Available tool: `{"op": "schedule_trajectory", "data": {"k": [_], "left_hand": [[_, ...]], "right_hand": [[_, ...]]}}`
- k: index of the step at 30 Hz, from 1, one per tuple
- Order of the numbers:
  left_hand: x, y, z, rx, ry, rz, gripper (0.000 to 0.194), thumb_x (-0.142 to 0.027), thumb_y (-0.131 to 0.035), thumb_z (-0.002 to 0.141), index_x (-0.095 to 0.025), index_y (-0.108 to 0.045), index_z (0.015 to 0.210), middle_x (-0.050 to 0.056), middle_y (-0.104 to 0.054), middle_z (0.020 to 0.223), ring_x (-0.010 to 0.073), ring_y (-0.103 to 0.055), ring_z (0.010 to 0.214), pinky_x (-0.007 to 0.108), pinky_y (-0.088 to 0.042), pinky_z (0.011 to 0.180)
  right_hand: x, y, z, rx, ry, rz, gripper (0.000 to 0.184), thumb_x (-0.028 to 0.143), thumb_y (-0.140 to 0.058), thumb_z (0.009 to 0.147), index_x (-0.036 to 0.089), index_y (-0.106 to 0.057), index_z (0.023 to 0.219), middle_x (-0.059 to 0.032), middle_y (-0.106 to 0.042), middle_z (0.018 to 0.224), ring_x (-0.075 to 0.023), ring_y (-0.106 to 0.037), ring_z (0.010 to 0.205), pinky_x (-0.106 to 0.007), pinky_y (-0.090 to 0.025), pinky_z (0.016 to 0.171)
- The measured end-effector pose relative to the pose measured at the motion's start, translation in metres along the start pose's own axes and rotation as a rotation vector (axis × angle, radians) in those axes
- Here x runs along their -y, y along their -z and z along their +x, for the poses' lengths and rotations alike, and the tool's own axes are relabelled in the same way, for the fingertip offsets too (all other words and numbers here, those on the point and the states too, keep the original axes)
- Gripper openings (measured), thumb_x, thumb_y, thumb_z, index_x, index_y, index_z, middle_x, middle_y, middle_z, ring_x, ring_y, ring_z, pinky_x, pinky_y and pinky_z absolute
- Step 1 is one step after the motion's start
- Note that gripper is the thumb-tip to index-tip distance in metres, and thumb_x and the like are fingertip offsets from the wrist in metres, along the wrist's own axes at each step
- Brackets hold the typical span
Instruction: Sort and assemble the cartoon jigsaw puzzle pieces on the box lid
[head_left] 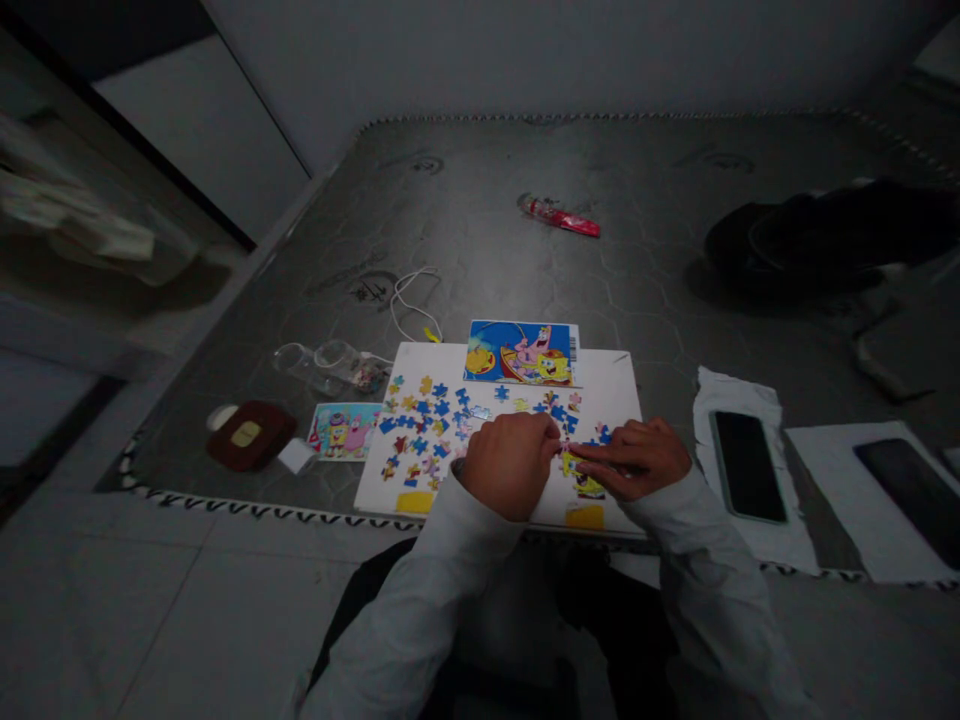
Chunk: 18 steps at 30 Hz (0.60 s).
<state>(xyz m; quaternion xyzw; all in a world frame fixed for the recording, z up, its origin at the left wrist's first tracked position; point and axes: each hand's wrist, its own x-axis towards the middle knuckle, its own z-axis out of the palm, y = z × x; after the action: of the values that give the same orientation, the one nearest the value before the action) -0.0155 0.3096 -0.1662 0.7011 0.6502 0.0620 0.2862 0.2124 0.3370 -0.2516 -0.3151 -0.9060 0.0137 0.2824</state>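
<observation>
My left hand [511,465] is closed over the white board [450,365], its fingertips bent toward a small pinkish jigsaw piece [567,447]. From the other side my right hand [637,460] meets it, thumb and index finger pinched at the same piece. Just under the fingertips lies a partly joined yellow section of puzzle [589,482], half covered by my right hand. Loose jigsaw pieces [421,425], mostly blue, spread over the left of the board. At the board's top rests a printed cartoon picture [523,353].
Left of the board are a small cartoon card [343,432], a brown round-cornered case [251,435] and a clear plastic tube [337,365]. A phone [748,467] lies on white paper at right. A red packet [562,217] and a dark bag-like object [817,240] lie farther back.
</observation>
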Motion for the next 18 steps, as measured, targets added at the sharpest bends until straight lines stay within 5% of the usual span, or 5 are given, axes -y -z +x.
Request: {"op": "schedule_trajectory", "data": {"k": [18], "left_hand": [[-0.011, 0.001, -0.005, -0.003, 0.078, 0.012, 0.022, -0.031, -0.056, 0.098, -0.027, -0.077, 0.103, 0.004, -0.081, 0.104, 0.0263, -0.075, 0.102, 0.039, -0.055, 0.091]], "right_hand": [[-0.001, -0.004, -0.005, 0.043, -0.035, -0.019, 0.02, 0.044, -0.075, 0.092, 0.041, -0.08, 0.111, 0.0098, -0.059, 0.054, -0.0052, -0.053, 0.057, -0.032, -0.023, 0.066]]}}
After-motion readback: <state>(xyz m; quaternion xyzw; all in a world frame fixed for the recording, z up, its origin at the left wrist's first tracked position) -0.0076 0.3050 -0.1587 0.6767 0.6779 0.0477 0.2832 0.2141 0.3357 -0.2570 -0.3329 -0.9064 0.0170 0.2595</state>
